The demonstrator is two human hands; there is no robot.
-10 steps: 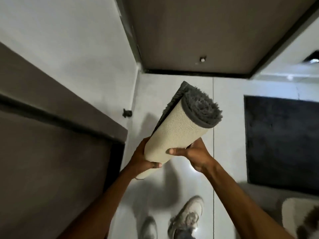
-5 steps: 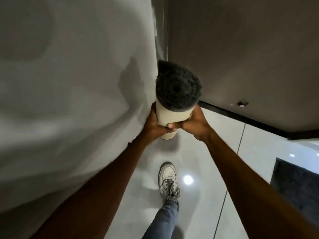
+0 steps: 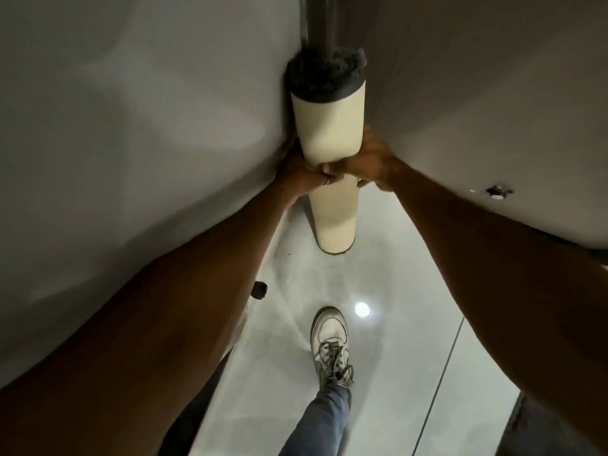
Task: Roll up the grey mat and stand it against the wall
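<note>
Grey mat (image 3: 327, 133): rolled into a tube, cream backing outward, dark grey pile seen at the top end; stood upright at upper centre of the frame, its lower end set on the floor, its back tucked into the corner.
Left hand (image 3: 297, 174): wrapped around the left side of the roll at mid-height, fingers curled onto the front.
Right hand (image 3: 370, 161): wrapped around the right side at the same height, its fingertips meeting those of the left hand at the front.
Wall (image 3: 138, 120): pale, plain, filling the left half of the frame.
Door panel (image 3: 477, 93): grey-brown, filling the upper right; a dark vertical frame strip (image 3: 320, 19) is seen above the roll.
Floor (image 3: 388, 278): glossy pale tile; a bright light reflection (image 3: 362, 309) is seen at lower centre.
Doorstop (image 3: 259, 290): small, dark, at the wall's foot, left of centre.
Shoe (image 3: 330, 343): white, laced, planted at lower centre.
</note>
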